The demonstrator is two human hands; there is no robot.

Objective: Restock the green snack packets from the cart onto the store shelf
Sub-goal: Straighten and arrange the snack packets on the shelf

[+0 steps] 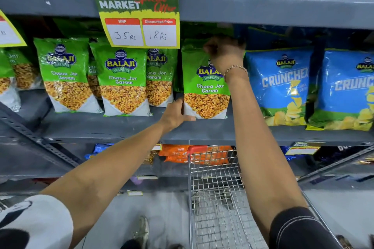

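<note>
Green Balaji Chana Jor Garam packet (206,87) is standing upright on the grey shelf (121,129), right beside the blue Crunchex bags (283,85). Right hand (224,52) is pinched on its top edge, and left hand (176,114) is closed around its bottom left corner. More of the same green packets (123,81) sit to the left under the price sign (139,18). The wire cart (218,198) sits below, looks empty.
</note>
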